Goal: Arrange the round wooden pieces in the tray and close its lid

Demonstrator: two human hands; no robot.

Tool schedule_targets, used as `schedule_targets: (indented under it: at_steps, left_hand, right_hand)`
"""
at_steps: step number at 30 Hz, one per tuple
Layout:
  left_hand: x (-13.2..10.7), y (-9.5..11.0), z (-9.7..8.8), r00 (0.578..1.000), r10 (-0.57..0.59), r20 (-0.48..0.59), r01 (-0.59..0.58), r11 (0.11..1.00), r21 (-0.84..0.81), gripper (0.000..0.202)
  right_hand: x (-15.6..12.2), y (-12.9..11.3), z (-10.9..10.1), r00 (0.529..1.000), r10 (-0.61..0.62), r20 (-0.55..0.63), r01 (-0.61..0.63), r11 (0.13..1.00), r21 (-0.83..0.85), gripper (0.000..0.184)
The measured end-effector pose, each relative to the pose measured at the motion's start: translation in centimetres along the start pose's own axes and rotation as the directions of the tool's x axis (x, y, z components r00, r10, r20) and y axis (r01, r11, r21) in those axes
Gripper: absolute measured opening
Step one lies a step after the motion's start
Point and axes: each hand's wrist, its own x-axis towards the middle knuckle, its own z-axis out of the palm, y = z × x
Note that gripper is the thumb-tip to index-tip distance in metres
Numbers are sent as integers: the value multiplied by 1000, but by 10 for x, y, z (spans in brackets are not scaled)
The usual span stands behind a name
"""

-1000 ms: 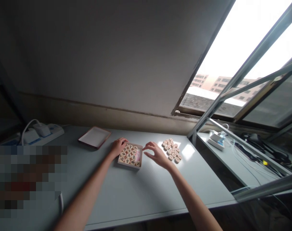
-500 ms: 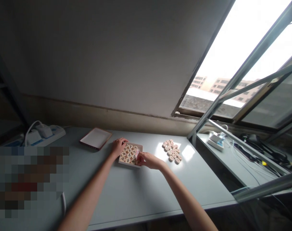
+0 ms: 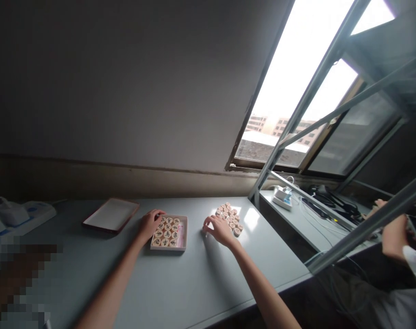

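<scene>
Head view: swinging rightward since last frames; another person's arm is now showing at the edge.
Right hand: was pinching in the box's near right corner half a second ago; now hovering out over the desk, just beside the loose pieces. Fingers curling, thumb and fingertips close together; can't tell if they're pinching a piece.
Box: sitting between the hands, three columns of lettered pieces filling its left and middle; corner piece no longer showing, so pink paper is lying bare along the right side.
Left hand: staying at the box's left edge, fingers curving over; can't tell whether it's gripping.
Lid: lying apart, left of the left hand.
</scene>
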Motion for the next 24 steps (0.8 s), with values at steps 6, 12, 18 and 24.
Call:
schedule_targets:
  at_steps: [6, 12, 18, 24]
  left_hand:
    - [-1, -2, 0, 1000, 15, -16, -15, 1000, -11, 23]
    - [0, -2, 0, 999, 28, -25, -29, 999, -20, 23]
    - [1, -2, 0, 1000, 11, -7, -11, 1000, -19, 22]
    - [-2, 2, -2, 1000, 6, -14, -7, 999, -47, 23]
  right_hand:
    - [-5, 7, 13, 1000, -2, 9, 3, 990, -141, 20]
    - [-27, 49, 2, 970, 80, -231, -160, 923, -350, 14]
    - [-34, 48, -9, 956, -34, -291, -16, 986, -168, 17]
    - [16, -47, 12, 939, -331, -93, 318, 939, -129, 20]
